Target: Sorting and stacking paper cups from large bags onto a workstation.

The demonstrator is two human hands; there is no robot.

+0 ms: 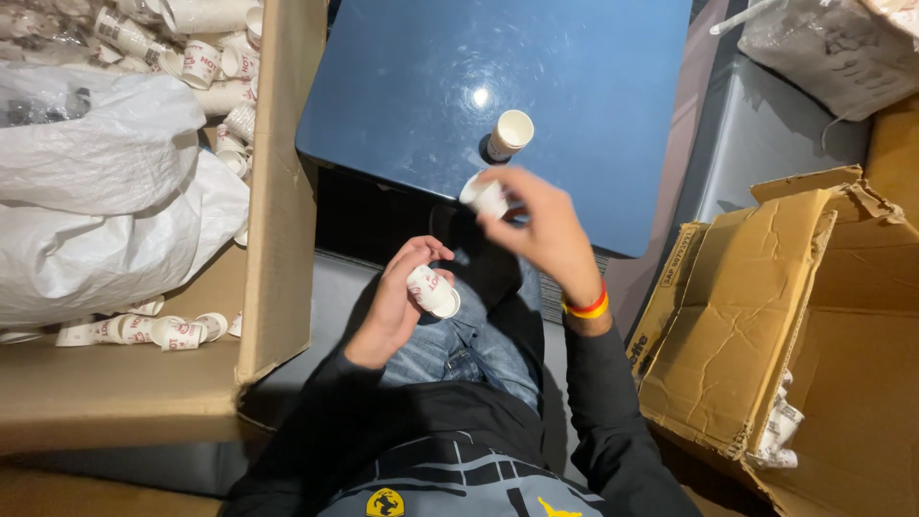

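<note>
My left hand [394,299] grips a small white paper cup [433,291] with red print, held over my lap. Higher up, my right hand [544,228] pinches a second small white paper cup [484,196] at the near edge of a blue table [593,86]. A short stack of the same cups [507,134] stands upright on the table just beyond my right hand. A red and yellow band circles my right wrist.
A large cardboard box [282,191] on my left holds several loose paper cups [206,62] and white plastic bags [105,191]. A torn cardboard box [766,316] lies on my right. A wrapped bundle [833,48] sits at the top right.
</note>
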